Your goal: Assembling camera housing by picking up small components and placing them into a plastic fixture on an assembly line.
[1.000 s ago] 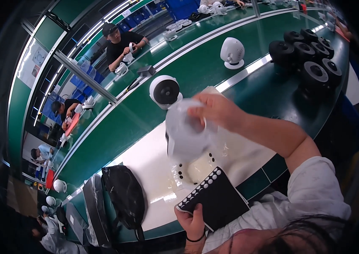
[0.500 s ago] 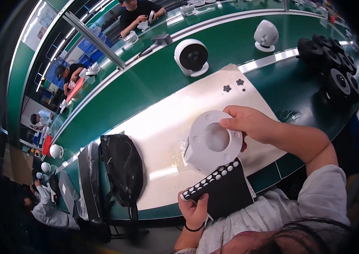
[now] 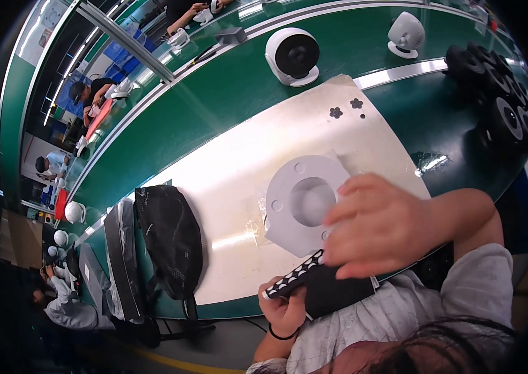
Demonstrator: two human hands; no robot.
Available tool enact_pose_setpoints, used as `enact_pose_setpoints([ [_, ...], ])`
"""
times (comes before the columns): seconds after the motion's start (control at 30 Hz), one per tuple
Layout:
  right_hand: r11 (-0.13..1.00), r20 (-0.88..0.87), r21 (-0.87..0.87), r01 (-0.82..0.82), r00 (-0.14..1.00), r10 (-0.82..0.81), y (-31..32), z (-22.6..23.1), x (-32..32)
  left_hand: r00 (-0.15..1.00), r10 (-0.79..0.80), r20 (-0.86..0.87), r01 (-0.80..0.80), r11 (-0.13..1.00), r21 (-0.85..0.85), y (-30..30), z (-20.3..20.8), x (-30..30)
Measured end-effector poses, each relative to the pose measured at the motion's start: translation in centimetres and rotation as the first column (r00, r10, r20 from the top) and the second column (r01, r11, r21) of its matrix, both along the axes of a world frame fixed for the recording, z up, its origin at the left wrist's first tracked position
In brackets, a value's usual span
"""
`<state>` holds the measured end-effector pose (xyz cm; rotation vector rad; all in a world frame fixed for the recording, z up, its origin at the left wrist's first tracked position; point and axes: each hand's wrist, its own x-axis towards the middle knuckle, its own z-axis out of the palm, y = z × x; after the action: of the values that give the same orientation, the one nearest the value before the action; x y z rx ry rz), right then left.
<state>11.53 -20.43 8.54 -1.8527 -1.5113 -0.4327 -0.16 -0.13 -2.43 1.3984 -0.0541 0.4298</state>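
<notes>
My left hand (image 3: pixel 284 315) grips a black sheet (image 3: pixel 332 292) by its left edge. A row of white round pads (image 3: pixel 292 277) runs along the sheet's top edge. Over the sheet's right end hovers my right hand (image 3: pixel 385 224), fingers stretched out and apart, slightly blurred; it covers part of the sheet and of the part beyond. Just past the sheet, a white plastic round part (image 3: pixel 284 190) with a deep central recess and small round marks on its ring rests over the pale mat (image 3: pixel 233 181).
On the mat's left side lies a black bag (image 3: pixel 170 240), beside a long black wrapped piece (image 3: pixel 120 249). White camera-like devices (image 3: pixel 296 56) stand at the back. Black round parts (image 3: pixel 504 121) cluster at the right. Small dark flower-shaped pieces (image 3: pixel 336 113) lie on the mat's far corner. Other people work across the bench.
My right hand has let go of the white plastic part, which now sits lower over the mat, and has moved down toward the black sheet. My left hand keeps its grip.
</notes>
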Motion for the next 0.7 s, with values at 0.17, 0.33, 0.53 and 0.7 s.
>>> enact_pose_setpoints([
  [0.17,0.999,0.020,-0.007,0.038,0.999,-0.038,1.3,-1.5,-0.1,0.998,-0.027,0.049,0.020,0.989,0.144,0.3,0.5,0.3],
  [0.33,0.998,0.014,-0.016,0.068,0.998,-0.068,1.4,-1.7,0.0,0.998,0.054,0.031,-0.061,0.954,0.294,0.0,1.5,0.7],
  [0.53,0.999,0.028,-0.051,-0.013,0.999,0.015,0.9,-0.9,0.0,0.999,0.038,0.006,-0.039,0.965,0.258,-0.3,1.4,0.9],
  [0.7,0.997,0.004,-0.060,-0.052,0.999,0.053,1.1,-0.2,-0.2,0.994,0.076,-0.081,-0.061,0.983,0.176,-0.5,1.6,0.8],
])
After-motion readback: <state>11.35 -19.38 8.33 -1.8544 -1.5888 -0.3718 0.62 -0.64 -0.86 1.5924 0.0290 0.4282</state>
